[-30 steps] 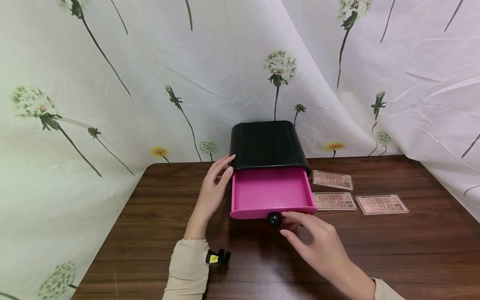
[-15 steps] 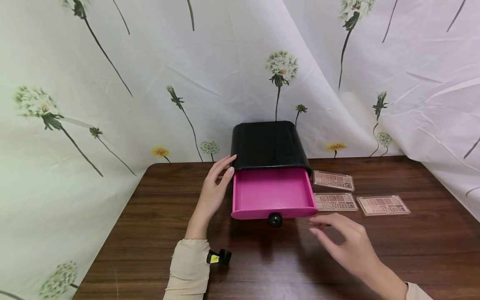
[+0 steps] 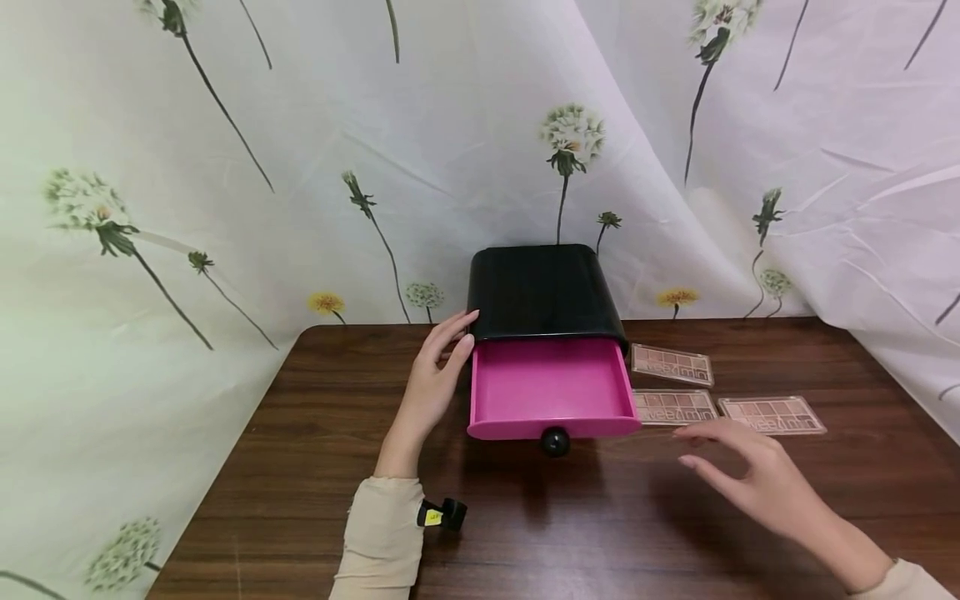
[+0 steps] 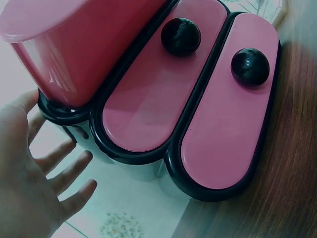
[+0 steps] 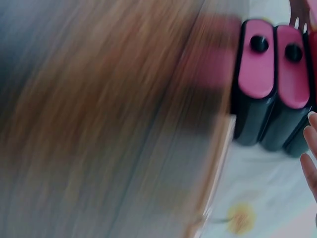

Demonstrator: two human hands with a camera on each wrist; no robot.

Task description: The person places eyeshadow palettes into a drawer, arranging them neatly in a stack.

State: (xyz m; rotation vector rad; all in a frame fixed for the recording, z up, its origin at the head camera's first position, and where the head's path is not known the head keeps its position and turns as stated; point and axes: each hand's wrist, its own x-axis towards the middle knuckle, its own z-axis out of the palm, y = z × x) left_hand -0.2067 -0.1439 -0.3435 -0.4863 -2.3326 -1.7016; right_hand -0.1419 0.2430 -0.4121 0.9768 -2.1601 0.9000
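Wooden table [image 3: 300, 483]: opening looks done, I judge; top drawer [image 3: 551, 383] out, bare; palettes [image 3: 675, 406] all outside, four o'clock of box [image 3: 542, 287]. Left hand [image 3: 429, 383], spread, touches its eight; right hand [image 3: 772, 479], half-parted, holds nothing.

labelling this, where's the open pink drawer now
In the head view, the open pink drawer sits near centre, jutting from the black cabinet, between the left hand and three palettes.

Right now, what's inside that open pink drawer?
In its visible part, the pink drawer holds nothing; its back, covered by the black cabinet, can't be seen.
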